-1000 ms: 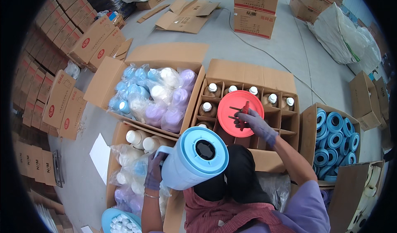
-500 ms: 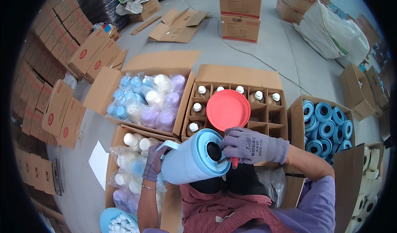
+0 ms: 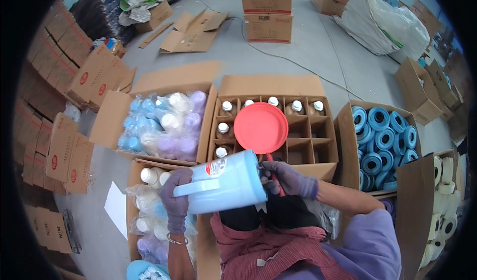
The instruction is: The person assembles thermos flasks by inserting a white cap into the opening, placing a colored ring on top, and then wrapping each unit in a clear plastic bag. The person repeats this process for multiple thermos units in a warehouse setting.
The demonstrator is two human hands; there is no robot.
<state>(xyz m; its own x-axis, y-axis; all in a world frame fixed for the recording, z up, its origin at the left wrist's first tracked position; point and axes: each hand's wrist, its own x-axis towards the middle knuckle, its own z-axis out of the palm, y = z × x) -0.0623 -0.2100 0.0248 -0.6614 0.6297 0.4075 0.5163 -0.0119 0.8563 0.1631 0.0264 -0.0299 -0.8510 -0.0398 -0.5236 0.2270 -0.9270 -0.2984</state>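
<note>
A light-blue plastic jug body (image 3: 223,183) with a side handle lies nearly level in front of me, its open end toward the right. My left hand (image 3: 176,193), in a grey-purple glove, is closed around its base end beside the handle. At the open rim my gloved right hand (image 3: 293,178) is closed on a red-handled tool (image 3: 279,183); its working end is hidden. Just beyond the jug, a round red dish (image 3: 261,128) rests on a divided carton (image 3: 325,148) holding several white-capped bottles (image 3: 296,107).
Left stand cartons of bagged blue, white and purple plastic parts (image 3: 171,126). On the right, one carton holds blue rings (image 3: 384,138), another white rings (image 3: 448,208). A blue tub (image 3: 134,270) of small white pieces sits at lower left. Stacked cartons (image 3: 268,28) and a cable (image 3: 293,60) are farther off.
The jug has turned so its open end faces right, away from view, and its printed label shows. My right hand has rotated at the rim with the red-handled tool. The view has shifted slightly.
</note>
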